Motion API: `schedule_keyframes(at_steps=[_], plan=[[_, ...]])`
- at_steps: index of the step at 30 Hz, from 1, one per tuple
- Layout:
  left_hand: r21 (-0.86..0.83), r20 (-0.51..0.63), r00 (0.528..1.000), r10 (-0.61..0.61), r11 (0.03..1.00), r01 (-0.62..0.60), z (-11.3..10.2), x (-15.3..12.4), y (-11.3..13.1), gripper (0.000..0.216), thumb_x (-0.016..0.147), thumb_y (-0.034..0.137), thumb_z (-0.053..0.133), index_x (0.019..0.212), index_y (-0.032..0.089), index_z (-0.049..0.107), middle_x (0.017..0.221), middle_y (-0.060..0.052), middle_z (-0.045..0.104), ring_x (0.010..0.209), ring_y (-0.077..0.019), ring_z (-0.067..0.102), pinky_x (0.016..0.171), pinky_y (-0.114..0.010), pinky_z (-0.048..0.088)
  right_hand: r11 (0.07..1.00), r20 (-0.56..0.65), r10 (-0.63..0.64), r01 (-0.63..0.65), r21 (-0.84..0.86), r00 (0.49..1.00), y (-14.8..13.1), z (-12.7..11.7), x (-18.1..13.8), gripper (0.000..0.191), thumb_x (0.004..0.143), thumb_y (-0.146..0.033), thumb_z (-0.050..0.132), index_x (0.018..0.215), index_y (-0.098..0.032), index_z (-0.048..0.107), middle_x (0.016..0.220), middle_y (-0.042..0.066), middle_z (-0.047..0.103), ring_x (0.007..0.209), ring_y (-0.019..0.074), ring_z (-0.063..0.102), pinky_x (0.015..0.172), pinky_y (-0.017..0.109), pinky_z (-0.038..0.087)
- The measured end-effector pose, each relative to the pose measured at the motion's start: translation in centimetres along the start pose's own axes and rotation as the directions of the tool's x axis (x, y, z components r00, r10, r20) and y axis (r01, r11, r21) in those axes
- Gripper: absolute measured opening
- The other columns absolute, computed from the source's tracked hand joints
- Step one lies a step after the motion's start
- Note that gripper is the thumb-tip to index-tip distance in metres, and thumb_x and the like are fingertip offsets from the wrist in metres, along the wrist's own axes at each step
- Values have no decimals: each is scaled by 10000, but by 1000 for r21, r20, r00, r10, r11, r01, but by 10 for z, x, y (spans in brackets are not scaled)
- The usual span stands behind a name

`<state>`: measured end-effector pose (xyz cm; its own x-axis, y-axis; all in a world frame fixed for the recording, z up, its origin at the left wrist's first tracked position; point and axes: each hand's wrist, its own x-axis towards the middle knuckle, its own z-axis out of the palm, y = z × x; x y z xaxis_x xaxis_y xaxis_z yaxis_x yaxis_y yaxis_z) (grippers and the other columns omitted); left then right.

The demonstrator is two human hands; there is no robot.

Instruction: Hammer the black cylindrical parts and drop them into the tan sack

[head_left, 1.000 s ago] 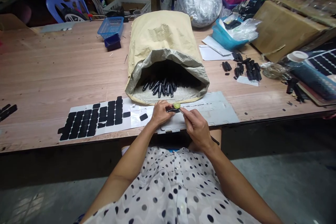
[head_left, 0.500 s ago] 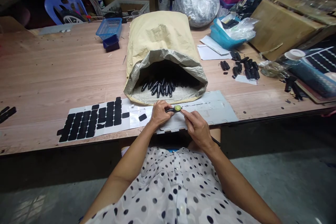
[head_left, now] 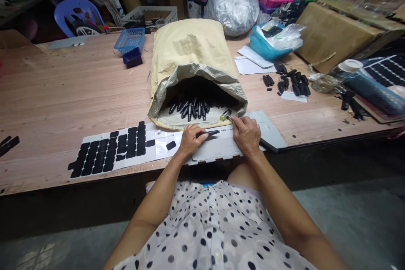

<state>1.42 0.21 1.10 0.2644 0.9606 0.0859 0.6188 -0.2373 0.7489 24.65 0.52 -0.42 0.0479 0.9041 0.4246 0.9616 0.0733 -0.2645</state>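
"checking grips: what is held?"

"my left hand (head_left: pixel 191 139) pinches a slim black piece (head_left: pixel 211 133) over the grey board (head_left: pixel 218 150). to its right, my right hand (head_left: pixel 248 136) is wrapped round a black-handled tool (head_left: pixel 268 146), yellow-green head (head_left: pixel 223 117) forward, by the sack (head_left: pixel 190 46)."

"fault risks?"

"a slack pinch could drop the piece; a careless lift could snag the sack's lip."
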Motion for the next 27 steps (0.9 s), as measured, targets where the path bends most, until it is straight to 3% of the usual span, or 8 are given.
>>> schedule_keyframes(at_steps=[10, 17, 21, 24, 27], plan=[[-21, 23, 1000, 13, 1000, -12, -6, -2, -3, 390, 989, 306, 417, 612, 219, 466, 766, -40, 596, 848, -219, 546, 868, -383, 446, 1000, 20, 2, -1, -27, 1000, -5, 1, -2, 347, 947, -245, 490, 1185, -263, 742, 906, 100, 594, 872, 248, 455, 731, 345, 327], [-37, -1, 1000, 2, 999, -2, -8, 0, 0, 404, 997, 330, 391, 619, 227, 489, 734, -42, 571, 824, -223, 539, 865, -395, 469, 1000, 9, -7, 8, -24, 1000, -3, 5, -1, 333, 933, -242, 510, 1168, -247, 744, 907, 101, 592, 861, 245, 448, 730, 343, 323], [-203, 5, 1000, 12, 979, -10, -15, -15, 18, 448, 990, 449, 406, 634, 222, 556, 711, -42, 543, 774, -215, 535, 823, -382, 476, 1000, -18, -12, 12, -13, 1000, -2, 7, -1, 330, 920, -238, 513, 1152, -251, 747, 898, 96, 589, 850, 241, 444, 725, 344, 323], [-451, 73, 991, -108, 883, 130, -15, -44, 39, 515, 955, 593, 451, 646, 204, 584, 684, -33, 544, 654, -175, 517, 676, -334, 458, 1000, -15, -5, 4, -23, 1000, -4, 5, -1, 332, 922, -237, 503, 1149, -251, 746, 902, 99, 591, 863, 248, 453, 730, 349, 328], [-638, 317, 900, -300, 635, 436, -9, -73, 58, 541, 878, 679, 535, 685, 181, 616, 614, -7, 542, 508, -112, 433, 535, -283, 366, 999, 23, 9, -8, -51, 1000, -5, 3, 0, 349, 942, -242, 483, 1183, -247, 735, 942, 110, 599, 895, 260, 467, 749, 356, 337]])
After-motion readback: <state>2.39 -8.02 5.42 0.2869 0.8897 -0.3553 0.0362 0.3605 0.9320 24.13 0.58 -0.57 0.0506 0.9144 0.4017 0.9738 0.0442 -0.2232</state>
